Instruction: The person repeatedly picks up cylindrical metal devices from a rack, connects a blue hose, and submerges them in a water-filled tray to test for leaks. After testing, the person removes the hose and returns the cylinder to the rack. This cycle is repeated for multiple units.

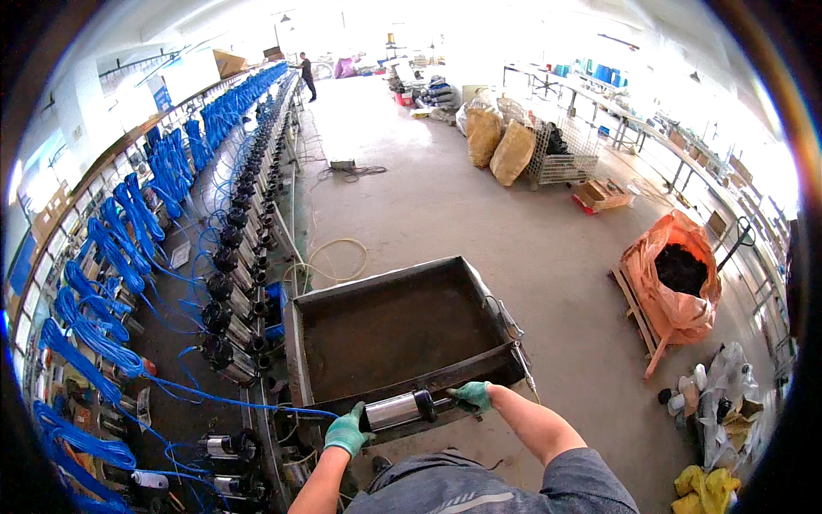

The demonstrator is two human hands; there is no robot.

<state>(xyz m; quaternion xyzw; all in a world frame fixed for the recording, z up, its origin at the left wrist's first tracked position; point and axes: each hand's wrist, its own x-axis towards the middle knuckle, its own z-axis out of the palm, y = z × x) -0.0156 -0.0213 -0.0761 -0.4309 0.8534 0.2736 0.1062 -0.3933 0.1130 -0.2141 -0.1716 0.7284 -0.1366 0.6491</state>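
A shiny steel cylindrical submersible pump [394, 412] with a black end lies level in my hands, beside the near wall of a metal tank [295, 351]. My left hand [347, 431], in a green glove, is closed around the pump's left end, where a blue cable [282, 408] meets it. Also gloved in green, my right hand [472, 395] grips the narrow dark piece sticking out of the pump's black right end. The fingertips there are partly hidden. Dark, murky liquid seems to fill the tank.
Left, a long bench carries rows of similar pumps [224, 349] and coiled blue cables [98, 334]. A metal nozzle with a hose [524, 364] hangs at the tank's right corner. An orange sack [651, 295] on a pallet and plastic bags [728, 411] stand right. A person [307, 77] stands far off.
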